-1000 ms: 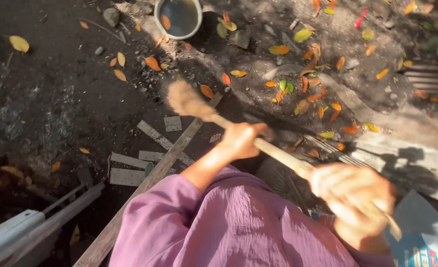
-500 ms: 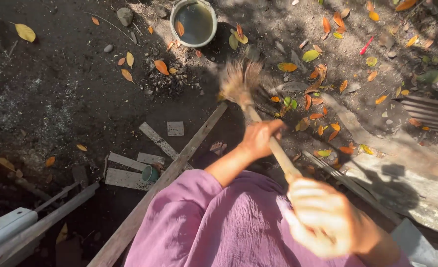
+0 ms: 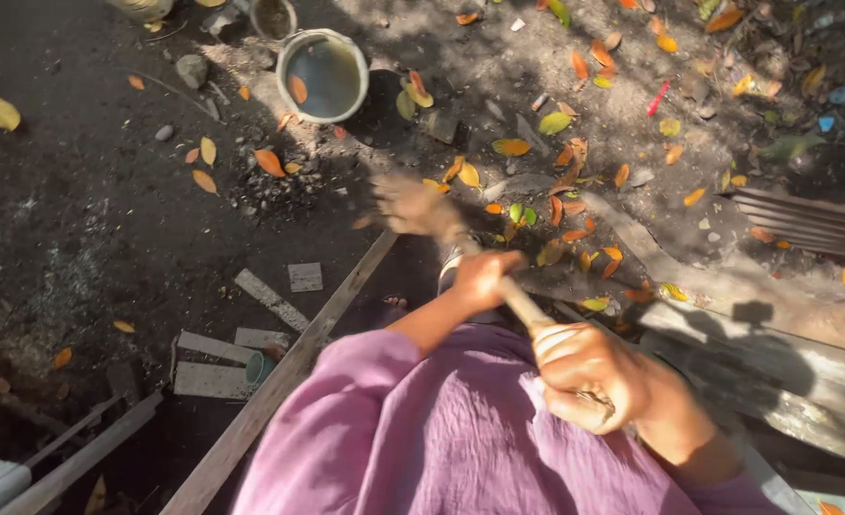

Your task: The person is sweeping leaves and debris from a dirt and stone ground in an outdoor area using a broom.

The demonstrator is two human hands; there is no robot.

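Both of my hands grip a wooden-handled broom. My left hand (image 3: 484, 277) is closed round the handle (image 3: 520, 307) lower down, close to the brush. My right hand (image 3: 589, 377) is closed round the upper end, near my purple garment (image 3: 422, 429). The straw brush head (image 3: 413, 205) is blurred by motion. It is over dark soil, at the edge of a scatter of orange and yellow fallen leaves (image 3: 556, 205).
A round white pot (image 3: 360, 72) holding murky water stands on the soil at the top. A long wooden plank (image 3: 289, 372) runs diagonally at lower left, with flat pale tile pieces (image 3: 270, 298) beside it. Corrugated sheet (image 3: 804, 224) lies at right, a stone (image 3: 192, 69) at upper left.
The brush head swung right toward the leaves, then came back left and nearer to me. Both hands stayed on the handle. The view shifted, so the pot sits lower in frame.
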